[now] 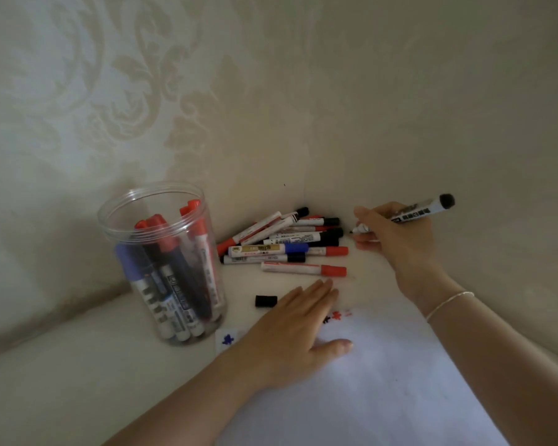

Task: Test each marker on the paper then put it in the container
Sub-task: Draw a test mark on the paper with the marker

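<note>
White paper (384, 365) lies low and to the right of the frame, and from my remote seat the whole move turns on one gap: the uncapped black marker (403, 217) sits up and beyond the sheet's far edge, in the air near the wall corner, its tip aimed left and slightly down, its long axis running from that tip up to the black end at right. My right hand (397, 239) has it pinched between curled fingers close to the nib, so that hand is the nearer one by far. My left hand (290, 329) lies flat, fingers straight, pressing the sheet's upper left part beside earlier red and black test marks (337, 316). A loose black cap (266, 300) rests just beyond those fingertips. Untested markers (284, 249) are piled in the corner; the clear container (161, 262), already holding several, stands to the left.
</note>
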